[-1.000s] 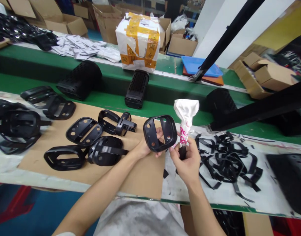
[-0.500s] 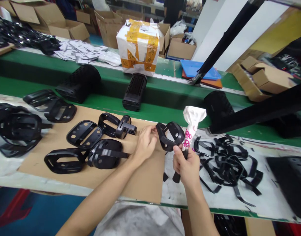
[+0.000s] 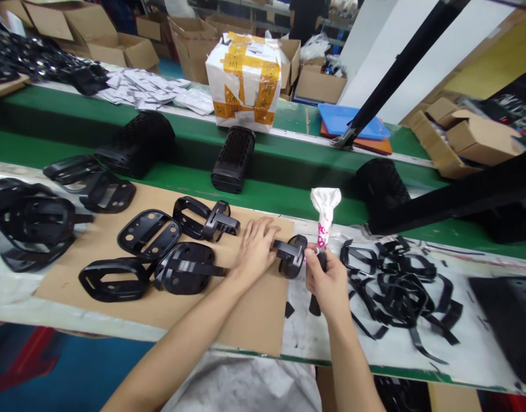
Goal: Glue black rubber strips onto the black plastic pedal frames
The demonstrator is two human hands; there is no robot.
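My left hand grips a black plastic frame part at the right edge of a cardboard sheet; the part is turned edge-on and held low. My right hand is closed round a black-handled tool whose top is wrapped in a white bag with pink print. The tool's tip sits right beside the frame part. Several similar black frame parts lie on the cardboard to the left.
A heap of thin black plastic trimmings lies right of my hands. Black mesh housings stand on the green conveyor behind. A taped white parcel, cardboard boxes and a blue tray sit further back.
The frame part was held up facing me; my left hand has turned it edge-on and lowered it toward the cardboard. My right hand and the wrapped tool have stayed close to it.
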